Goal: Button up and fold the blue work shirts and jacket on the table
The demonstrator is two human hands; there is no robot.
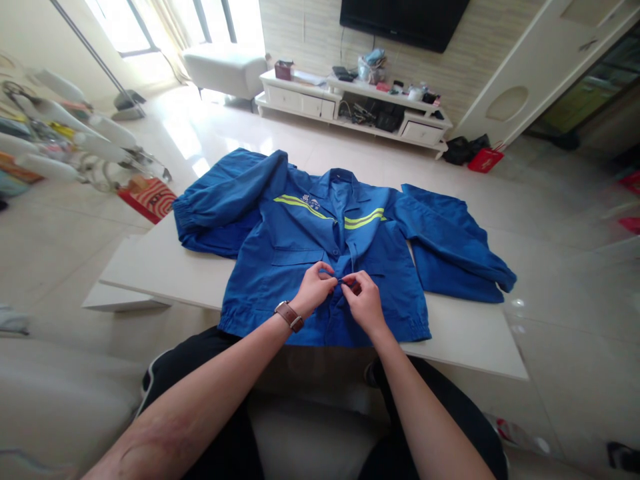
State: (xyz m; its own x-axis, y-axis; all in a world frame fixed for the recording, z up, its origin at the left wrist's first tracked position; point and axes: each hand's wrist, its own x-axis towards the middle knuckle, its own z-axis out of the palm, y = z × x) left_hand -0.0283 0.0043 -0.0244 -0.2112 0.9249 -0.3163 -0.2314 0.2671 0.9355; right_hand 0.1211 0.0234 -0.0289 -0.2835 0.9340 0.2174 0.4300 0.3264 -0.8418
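A blue work jacket [295, 233] with yellow-green reflective stripes lies face up on a white table [470, 333], its collar pointing away from me and its sleeves spread to both sides. The upper front is open in a V. My left hand [316, 288], with a brown watch on the wrist, pinches the front placket near the middle. Close beside it on the right, my right hand [362, 299] pinches the same placket, the fingertips of both hands nearly touching. What lies between the fingertips is too small to tell. More blue cloth [450, 267] lies beneath the sleeves.
Beyond the table stands a white TV cabinet [370, 100] with various items, below a wall-mounted television [405, 20]. A red patterned bag [147, 199] is on the floor at the left. A grey bench [225, 67] stands by the window.
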